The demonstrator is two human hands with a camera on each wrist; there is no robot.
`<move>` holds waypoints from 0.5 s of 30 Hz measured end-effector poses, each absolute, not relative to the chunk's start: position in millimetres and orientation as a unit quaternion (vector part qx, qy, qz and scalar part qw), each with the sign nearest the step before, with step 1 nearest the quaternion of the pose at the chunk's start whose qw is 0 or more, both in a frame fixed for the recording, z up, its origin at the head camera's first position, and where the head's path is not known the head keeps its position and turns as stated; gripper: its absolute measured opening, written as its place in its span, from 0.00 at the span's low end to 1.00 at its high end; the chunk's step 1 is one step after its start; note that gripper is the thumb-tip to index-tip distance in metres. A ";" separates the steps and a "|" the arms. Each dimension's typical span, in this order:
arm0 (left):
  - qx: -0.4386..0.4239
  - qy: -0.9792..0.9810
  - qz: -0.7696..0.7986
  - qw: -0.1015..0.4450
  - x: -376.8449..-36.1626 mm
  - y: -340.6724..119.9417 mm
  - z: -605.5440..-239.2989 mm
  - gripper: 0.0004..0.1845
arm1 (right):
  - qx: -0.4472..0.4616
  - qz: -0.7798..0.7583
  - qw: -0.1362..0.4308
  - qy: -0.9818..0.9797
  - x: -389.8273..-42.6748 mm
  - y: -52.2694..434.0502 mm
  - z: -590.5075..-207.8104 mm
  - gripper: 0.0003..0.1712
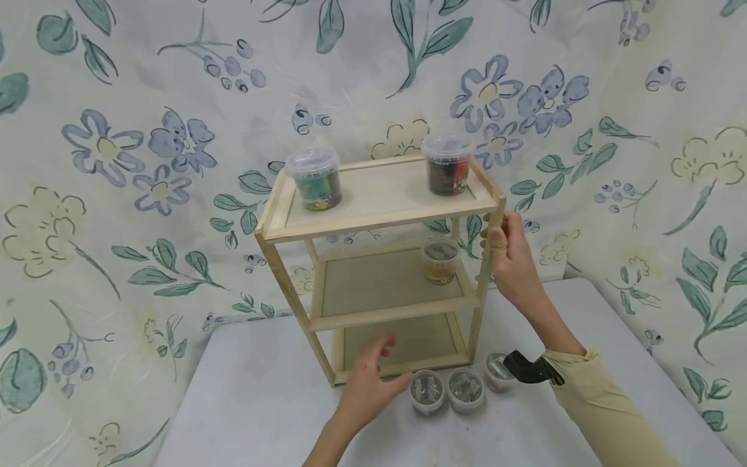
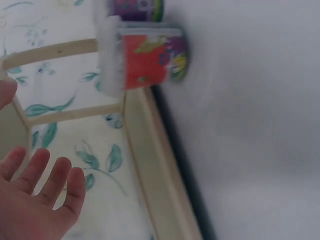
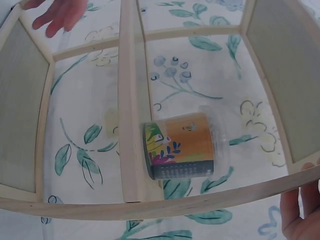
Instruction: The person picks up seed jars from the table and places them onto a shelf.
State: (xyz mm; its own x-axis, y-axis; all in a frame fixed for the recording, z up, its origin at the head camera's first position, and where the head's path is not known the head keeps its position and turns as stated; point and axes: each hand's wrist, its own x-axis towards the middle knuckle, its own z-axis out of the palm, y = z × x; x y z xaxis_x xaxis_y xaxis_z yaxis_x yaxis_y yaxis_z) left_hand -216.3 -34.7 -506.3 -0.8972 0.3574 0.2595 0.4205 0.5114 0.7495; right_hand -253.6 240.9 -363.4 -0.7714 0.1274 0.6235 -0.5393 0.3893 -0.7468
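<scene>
A flowered cloth (image 1: 117,162) hangs behind everything and fills the view from 9 o'clock round to 3 o'clock. In front of me is the grey counter (image 1: 245,402), and on it, straight ahead at 12 o'clock, stands the wooden rack (image 1: 379,259) with 3 shelves. My right hand (image 1: 509,259) grips the rack's front upright at about 2 o'clock, fingers curled round the post just below the top shelf. My left hand (image 1: 373,383) is spread and relaxed, holding nothing, just in front of the bottom shelf at 6 o'clock. On the top shelf 2 lidded tubs stand well apart: the green tub (image 1: 315,178) at 11 o'clock and the dark tub (image 1: 448,164) at 1 o'clock. The orange tub (image 1: 440,259) sits on the middle shelf at its right end. On the counter, 3 more tubs (image 1: 465,389) stand in a row just in front of the rack's right foot, near my left fingertips.
</scene>
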 end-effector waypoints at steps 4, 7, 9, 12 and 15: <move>-0.220 -0.880 -0.420 0.000 -213.9 -31.7 -523.3 0.43 | 0.134 0.534 0.307 -0.776 -253.4 241.3 -363.2 0.20; -0.228 -0.887 -0.401 -0.016 -212.9 -28.6 -533.3 0.47 | 0.135 0.530 0.305 -0.779 -252.9 241.8 -363.1 0.20; -0.233 -0.891 -0.389 -0.021 -212.7 -26.0 -538.7 0.49 | 0.136 0.527 0.305 -0.781 -252.7 242.6 -362.9 0.20; -0.238 -0.892 -0.383 -0.024 -210.7 -24.0 -543.9 0.51 | 0.137 0.525 0.305 -0.783 -253.0 242.2 -362.9 0.20; -0.244 -0.894 -0.375 -0.022 -208.9 -21.9 -547.3 0.51 | 0.138 0.524 0.306 -0.783 -253.4 242.3 -363.0 0.20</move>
State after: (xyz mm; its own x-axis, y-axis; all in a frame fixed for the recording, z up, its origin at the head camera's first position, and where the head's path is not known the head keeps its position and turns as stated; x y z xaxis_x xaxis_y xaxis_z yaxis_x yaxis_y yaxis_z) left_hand -208.9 -21.9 -547.3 -0.8801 0.4527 0.1433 0.4194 0.5995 0.6817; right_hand -253.4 242.3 -363.0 -0.7743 0.1050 0.6241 -0.5368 0.4132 -0.7356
